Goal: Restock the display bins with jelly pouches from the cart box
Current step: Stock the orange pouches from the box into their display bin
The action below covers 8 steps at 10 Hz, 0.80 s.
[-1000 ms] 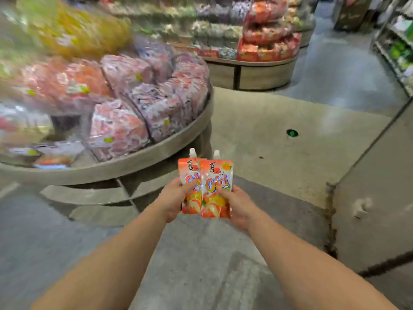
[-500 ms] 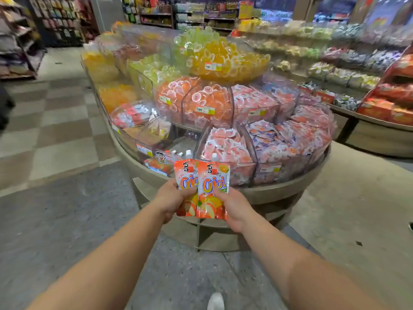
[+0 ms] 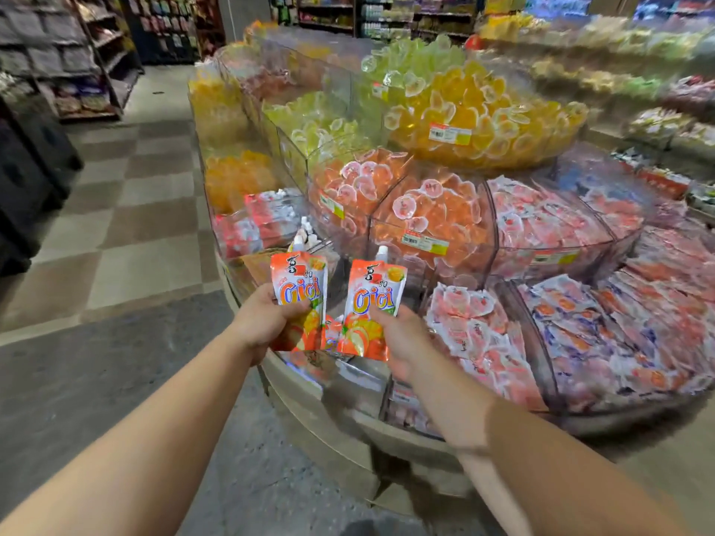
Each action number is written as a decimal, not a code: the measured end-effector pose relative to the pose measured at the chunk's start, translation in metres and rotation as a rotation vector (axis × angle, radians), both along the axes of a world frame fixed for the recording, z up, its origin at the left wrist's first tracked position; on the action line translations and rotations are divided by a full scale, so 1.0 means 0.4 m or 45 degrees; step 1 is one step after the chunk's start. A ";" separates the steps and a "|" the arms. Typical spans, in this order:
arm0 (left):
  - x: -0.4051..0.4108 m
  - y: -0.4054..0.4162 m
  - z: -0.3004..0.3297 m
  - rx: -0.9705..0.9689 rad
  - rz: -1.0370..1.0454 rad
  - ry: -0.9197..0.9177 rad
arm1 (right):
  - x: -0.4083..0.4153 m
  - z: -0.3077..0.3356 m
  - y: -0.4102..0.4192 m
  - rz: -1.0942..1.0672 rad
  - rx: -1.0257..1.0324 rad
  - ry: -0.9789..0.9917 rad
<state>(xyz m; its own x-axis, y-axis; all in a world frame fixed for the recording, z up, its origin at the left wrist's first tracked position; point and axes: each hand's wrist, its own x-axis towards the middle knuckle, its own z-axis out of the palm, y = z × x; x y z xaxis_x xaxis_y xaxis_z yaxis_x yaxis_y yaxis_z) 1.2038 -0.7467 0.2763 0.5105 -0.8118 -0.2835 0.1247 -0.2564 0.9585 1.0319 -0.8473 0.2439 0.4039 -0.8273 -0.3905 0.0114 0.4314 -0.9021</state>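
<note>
My left hand grips an orange jelly pouch with a white spout, held upright. My right hand grips a second orange jelly pouch of the same kind, a little to the right. Both pouches hover over a low clear bin at the front edge of the round display stand. That bin shows orange pouches lying at its bottom, partly hidden by my hands. The cart box is out of view.
Clear bins of orange jelly cups, yellow jelly cups and pink-white packets fill the stand. A bin of spouted pouches sits behind left. Checkered floor and dark shelves lie to the left.
I have come closer to the stand. My hands have drawn apart, so the two pouches that were pressed side by side now have a gap between them.
</note>
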 end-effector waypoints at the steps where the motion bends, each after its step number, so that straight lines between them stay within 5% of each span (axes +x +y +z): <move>1: 0.078 -0.109 -0.029 0.035 -0.084 -0.016 | 0.071 -0.057 -0.066 -0.065 -0.005 0.077; 2: 0.131 -0.223 -0.086 0.103 -0.251 -0.090 | 0.129 -0.121 -0.114 -0.189 -0.060 0.139; 5: 0.219 -0.391 -0.310 0.315 -0.686 -0.256 | 0.148 -0.296 -0.129 -0.243 0.562 0.828; 8: 0.236 -0.436 -0.403 0.609 -0.747 -0.196 | 0.184 -0.353 -0.131 -0.044 0.870 0.840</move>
